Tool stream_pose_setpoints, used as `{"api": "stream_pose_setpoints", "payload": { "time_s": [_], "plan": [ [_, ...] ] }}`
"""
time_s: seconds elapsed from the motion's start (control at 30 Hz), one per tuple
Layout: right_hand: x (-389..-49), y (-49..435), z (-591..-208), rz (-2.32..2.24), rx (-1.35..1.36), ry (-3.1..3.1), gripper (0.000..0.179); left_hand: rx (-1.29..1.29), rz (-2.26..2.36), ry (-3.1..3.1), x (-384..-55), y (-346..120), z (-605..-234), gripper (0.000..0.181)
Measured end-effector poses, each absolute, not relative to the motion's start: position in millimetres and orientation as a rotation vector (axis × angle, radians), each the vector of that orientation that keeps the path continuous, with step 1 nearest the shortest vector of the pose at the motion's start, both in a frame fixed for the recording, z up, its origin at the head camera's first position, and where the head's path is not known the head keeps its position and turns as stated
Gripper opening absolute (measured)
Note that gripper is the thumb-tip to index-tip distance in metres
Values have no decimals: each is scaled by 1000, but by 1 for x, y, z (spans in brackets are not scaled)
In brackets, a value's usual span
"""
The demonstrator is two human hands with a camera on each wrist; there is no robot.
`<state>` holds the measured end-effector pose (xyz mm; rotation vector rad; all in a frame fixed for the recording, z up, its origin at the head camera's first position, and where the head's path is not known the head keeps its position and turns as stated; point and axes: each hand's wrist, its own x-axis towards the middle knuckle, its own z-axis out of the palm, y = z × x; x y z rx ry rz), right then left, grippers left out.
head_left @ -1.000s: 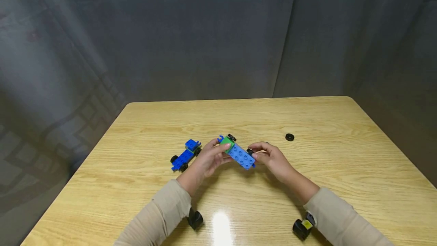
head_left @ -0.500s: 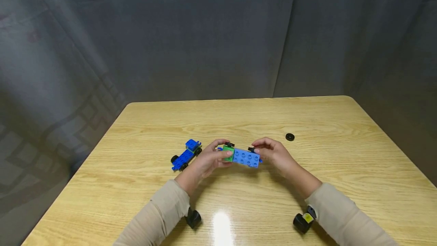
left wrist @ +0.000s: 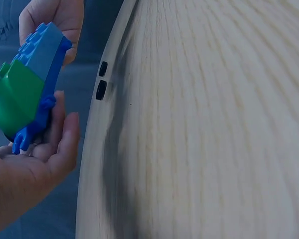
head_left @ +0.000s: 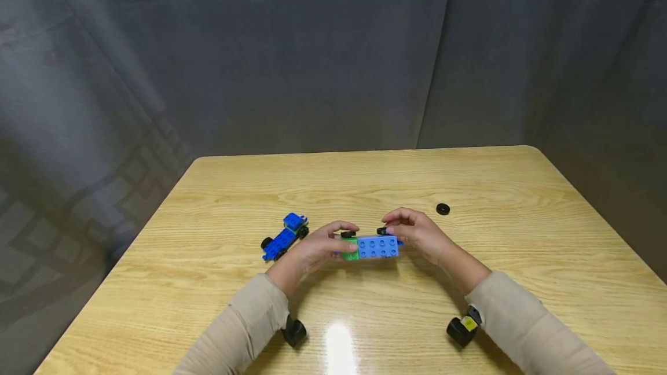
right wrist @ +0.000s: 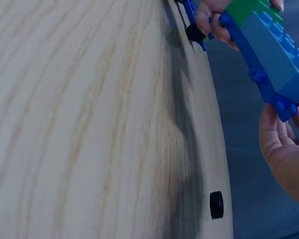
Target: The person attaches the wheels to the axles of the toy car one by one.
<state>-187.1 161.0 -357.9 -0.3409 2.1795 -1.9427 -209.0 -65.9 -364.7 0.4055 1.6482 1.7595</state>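
Note:
A toy truck of building bricks point(head_left: 377, 246), light blue and green on a blue base, is held up over the table. My left hand point(head_left: 315, 249) grips its green end, thumb on the studded face. On the far side of that end sits a black wheel point(head_left: 348, 234). With thumb and fingers my right hand point(head_left: 422, 236) pinches another black wheel point(head_left: 382, 231) at the truck's far side, near the light blue brick point(right wrist: 276, 52). The near side's blue axle stub point(right wrist: 256, 75) bears no wheel.
A second toy truck point(head_left: 281, 241), blue with black wheels, stands left of my left hand. A loose black wheel point(head_left: 443, 209) lies beyond my right hand; the left wrist view has two loose black wheels point(left wrist: 101, 90) on the wooden table point(head_left: 208, 213).
The truck has turned from slanting to lying nearly level across the head view, its green end coming down toward me. Both hands have kept their hold on truck and wheel.

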Motion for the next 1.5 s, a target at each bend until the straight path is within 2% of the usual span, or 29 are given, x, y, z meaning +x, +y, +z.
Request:
{"api": "stream_pose_setpoints", "payload": {
  "time_s": [0.5,0.93,1.23,1.5],
  "plan": [
    [-190,162,-360,-1856,-331,2197,35,467,1714,1627,-206,-64,-369,42],
    [-195,180,-368,-1896,-308,2183,33,336,1913,1603,-208,-63,-378,26],
    [-199,199,-367,-1841,-262,2295,35,261,1966,1613,-208,-63,-377,41],
    [-203,210,-366,-1771,-170,2456,33,185,2079,1572,-209,-62,-376,44]
  ]
}}
